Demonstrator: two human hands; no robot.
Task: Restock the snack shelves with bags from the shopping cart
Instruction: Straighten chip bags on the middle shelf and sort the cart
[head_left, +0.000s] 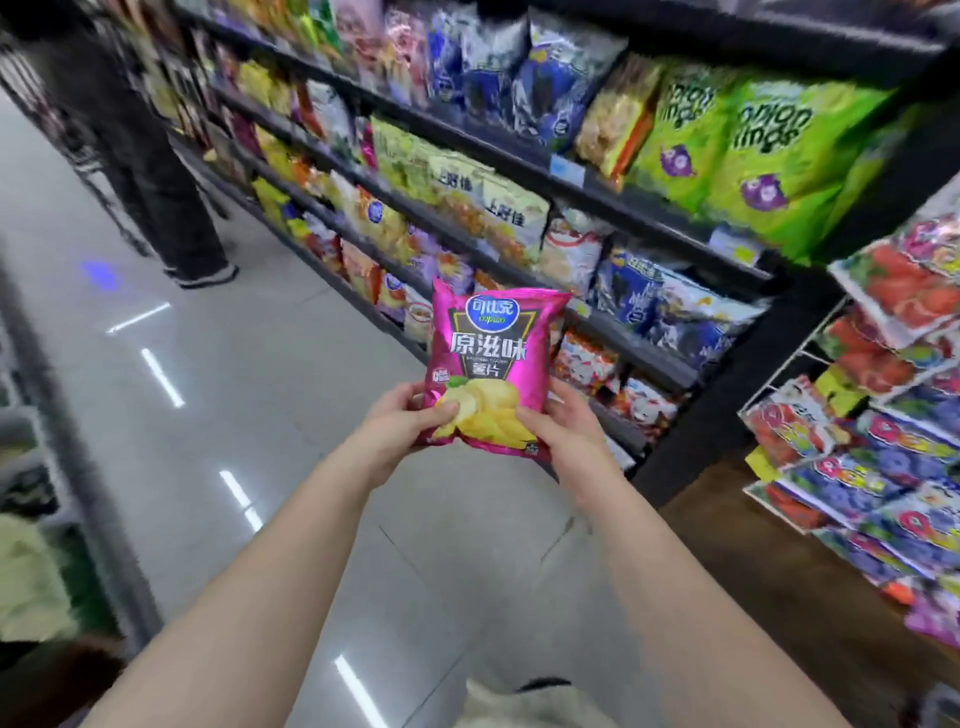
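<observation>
A magenta bag of potato chips (491, 358) with a blue logo and a picture of yellow chips is held upright in front of me, above the aisle floor. My left hand (400, 423) grips its lower left corner with the thumb on the front. My right hand (563, 423) grips its lower right corner the same way. The black snack shelves (613, 200) run behind the bag and to the right, packed with bags. The cart (31, 467) shows only as a blurred edge at the far left.
A person in dark trousers (171, 208) stands up the aisle on the left, close to the shelves. A wire rack of fruit-printed bags (883, 415) juts out at the right. The glossy grey floor (234, 415) lies between.
</observation>
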